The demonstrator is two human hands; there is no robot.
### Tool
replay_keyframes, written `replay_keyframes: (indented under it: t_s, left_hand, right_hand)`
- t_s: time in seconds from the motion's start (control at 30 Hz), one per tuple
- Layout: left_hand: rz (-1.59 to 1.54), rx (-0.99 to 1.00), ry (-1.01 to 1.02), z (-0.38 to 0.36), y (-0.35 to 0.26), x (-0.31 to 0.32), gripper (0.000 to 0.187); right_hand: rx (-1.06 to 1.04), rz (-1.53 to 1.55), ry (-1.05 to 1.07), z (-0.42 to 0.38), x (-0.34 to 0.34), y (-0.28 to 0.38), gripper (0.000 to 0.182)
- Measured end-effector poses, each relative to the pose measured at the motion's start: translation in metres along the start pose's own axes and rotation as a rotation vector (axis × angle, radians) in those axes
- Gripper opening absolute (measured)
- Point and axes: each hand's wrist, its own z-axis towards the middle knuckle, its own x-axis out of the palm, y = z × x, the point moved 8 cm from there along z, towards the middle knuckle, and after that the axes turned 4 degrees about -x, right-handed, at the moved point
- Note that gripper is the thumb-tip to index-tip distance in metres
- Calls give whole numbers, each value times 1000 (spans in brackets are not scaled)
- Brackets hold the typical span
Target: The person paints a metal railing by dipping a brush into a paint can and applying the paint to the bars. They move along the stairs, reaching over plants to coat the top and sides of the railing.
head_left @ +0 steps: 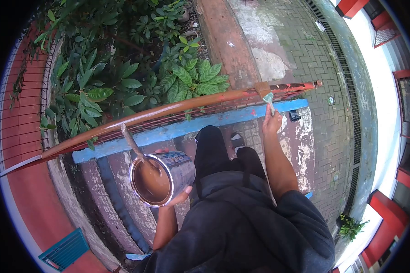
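Note:
My left hand (181, 196) is wrapped round the side and underside of an open paint can (180, 170). Brown paint (152, 184) fills part of the can, and a coated wooden stick (134, 144) leans out over its rim. In my right hand (272, 122) is the handle of a paintbrush (267, 96), whose brown bristles touch the handrail near its right end. The long handrail (168, 108) is brown along most of its length, with red showing toward the right end and a pale stretch at the far left.
A blue-painted ledge (205, 122) runs below the railing, beside steps (127, 177). Leafy plants (187, 82) grow beyond the rail. Paving (325, 123) and a drain grate (351, 100) lie to the right. A dark object (294, 115) sits by the ledge's right end.

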Motion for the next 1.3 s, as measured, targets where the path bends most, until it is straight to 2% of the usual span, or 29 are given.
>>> replay_keyframes:
  t_s: [0.07, 0.13, 0.27, 0.3, 0.47, 0.53, 0.57, 0.63, 0.67, 0.73, 0.77, 0.8, 0.87, 0.9, 1.0, 1.07, 1.2, 1.3]
  left_hand:
    - [-8, 1, 8, 0, 1, -1, 124]
    - [136, -75, 99, 0, 7, 1, 123]
    - [17, -8, 74, 3, 8, 11, 124]
    - [-16, 18, 48, 5, 5, 11, 125]
    - [-75, 35, 6, 7, 4, 14, 127]
    - [-92, 0, -14, 7, 5, 15, 126]
    - [-100, -24, -13, 4, 9, 13, 126]
    - [-59, -27, 18, 3, 6, 15, 126]
    - [-22, -25, 45, 4, 6, 17, 127]
    - [-55, -27, 51, 3, 12, 23, 128]
    - [-66, -21, 53, 5, 13, 28, 127]
    - [-71, -15, 59, 8, 14, 32, 126]
    - [-72, -10, 77, 14, 13, 36, 125]
    - [-73, -6, 90, 17, 13, 39, 124]
    - [-79, -16, 130, 20, 7, 47, 122]
    - [-91, -28, 154, 18, 0, 53, 120]
    - [-123, 126, 149, 28, -16, 59, 124]
    - [-149, 144, 143, 31, -16, 59, 126]
  right_hand:
    - [-19, -60, 22, -2, -17, 12, 20]
    - [-44, -124, 9, -14, -30, 27, 21]
    - [-103, -317, -46, -29, -68, 55, 23]
    - [-102, -285, -74, -38, -69, 66, 25]
    - [-191, -441, 102, -57, 9, 113, 27]
    - [-362, -728, 349, -49, 62, 120, 24]
    - [-362, -728, 346, -46, 84, 122, 24]
    - [-882, -1438, 584, -61, 155, 122, 18]
    - [-888, -1434, 587, -46, 157, 115, 18]
    - [-1074, -1429, 787, -21, 158, 86, 12]
    - [-1127, -1454, 823, -6, 150, 73, 11]
    - [-1131, -1443, 818, 7, 142, 69, 11]
    - [-934, -1555, 880, 30, 119, 52, 12]
    - [-908, -1547, 870, 35, 110, 51, 14]
    - [-971, -1477, 833, 35, 97, 57, 13]
    - [-946, -1536, 821, 31, 90, 60, 12]
    - [-953, -1472, 797, 10, 87, 78, 12]
    - [-924, -1484, 798, -4, 88, 95, 13]
